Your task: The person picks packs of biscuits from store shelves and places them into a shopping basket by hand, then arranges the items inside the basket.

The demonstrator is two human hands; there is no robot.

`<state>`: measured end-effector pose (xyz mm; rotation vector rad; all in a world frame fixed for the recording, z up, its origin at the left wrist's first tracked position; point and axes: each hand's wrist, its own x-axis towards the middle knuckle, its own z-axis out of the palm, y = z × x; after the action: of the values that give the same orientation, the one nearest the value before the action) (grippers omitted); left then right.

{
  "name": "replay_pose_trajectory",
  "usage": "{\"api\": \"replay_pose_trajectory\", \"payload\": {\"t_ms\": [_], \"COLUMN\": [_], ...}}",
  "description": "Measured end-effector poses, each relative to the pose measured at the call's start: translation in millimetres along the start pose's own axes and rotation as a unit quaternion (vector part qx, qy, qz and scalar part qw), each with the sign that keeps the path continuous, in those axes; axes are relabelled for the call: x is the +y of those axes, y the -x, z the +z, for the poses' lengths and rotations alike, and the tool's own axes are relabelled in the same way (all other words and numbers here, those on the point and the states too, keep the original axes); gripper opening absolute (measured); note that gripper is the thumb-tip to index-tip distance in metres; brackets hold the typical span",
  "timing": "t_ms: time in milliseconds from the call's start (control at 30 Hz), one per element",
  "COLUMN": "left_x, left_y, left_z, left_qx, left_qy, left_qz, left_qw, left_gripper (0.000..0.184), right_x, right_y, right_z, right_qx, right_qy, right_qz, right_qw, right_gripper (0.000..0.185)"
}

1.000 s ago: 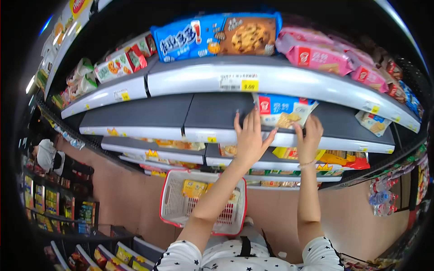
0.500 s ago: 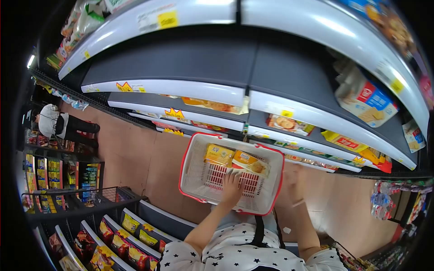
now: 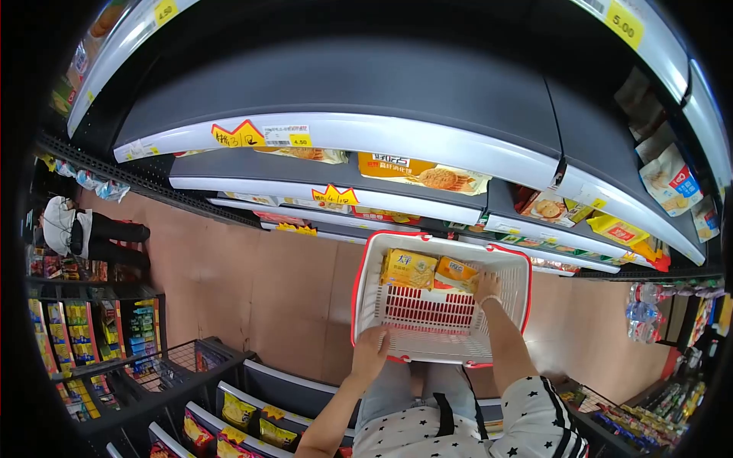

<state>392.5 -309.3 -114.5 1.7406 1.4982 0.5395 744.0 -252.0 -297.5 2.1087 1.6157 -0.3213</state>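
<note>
A white shopping basket [image 3: 443, 353] with red edging is in front of my legs. Inside it, a yellow biscuit pack [image 3: 408, 269] lies beside an orange biscuit pack [image 3: 456, 273], both along the far side. My right hand [image 3: 487, 287] reaches into the basket, its fingers closed at the right end of the orange pack and covering that end. At the near left corner of the basket is my left hand [image 3: 370, 347], over the rim. Its fingers are bent and partly hidden, so whether they grip the rim is unclear.
A curved shelf unit [image 3: 343, 130] with price tags rises ahead; biscuit packs [image 3: 427, 174] sit on its lower levels. Snack bags [image 3: 238, 410] fill a low rack behind me. Bottles [image 3: 645, 313] stand at the right. A person [image 3: 84, 233] bends by shelves at the left.
My left hand has moved off the packs to the basket's near left corner. My right hand has come from outside the basket onto the orange pack. The view has shifted, bringing the shelf closer.
</note>
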Motion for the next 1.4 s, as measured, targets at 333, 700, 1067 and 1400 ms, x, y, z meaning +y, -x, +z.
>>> {"api": "replay_pose_trajectory", "payload": {"t_ms": [333, 700, 1067, 1400], "left_x": [55.4, 163.2, 204.9, 210.4], "left_y": [-28.8, -31.8, -150.1, -303.3], "left_z": [9.4, -22.6, -174.5, -263.9], "left_qx": [-0.011, -0.109, 0.083, 0.117], "left_qy": [0.001, 0.388, 0.5, -0.087], "left_qz": [0.005, -0.134, 0.185, 0.382], "left_qw": [1.0, 0.905, 0.842, 0.913], "left_gripper": [0.046, 0.046, 0.035, 0.039], "right_x": [42.6, 65.9, -0.6, -53.6], "right_y": [153.5, 199.0, 151.5, 69.7], "right_z": [-100.8, -216.7, -433.2, -502.2], "right_qx": [0.26, 0.439, 0.444, 0.565], "right_qy": [-0.251, -0.202, -0.648, -0.35], "right_qz": [-0.035, -0.256, -0.232, 0.008], "right_qw": [0.932, 0.837, 0.574, 0.747], "right_gripper": [0.08, 0.08, 0.063, 0.036]}}
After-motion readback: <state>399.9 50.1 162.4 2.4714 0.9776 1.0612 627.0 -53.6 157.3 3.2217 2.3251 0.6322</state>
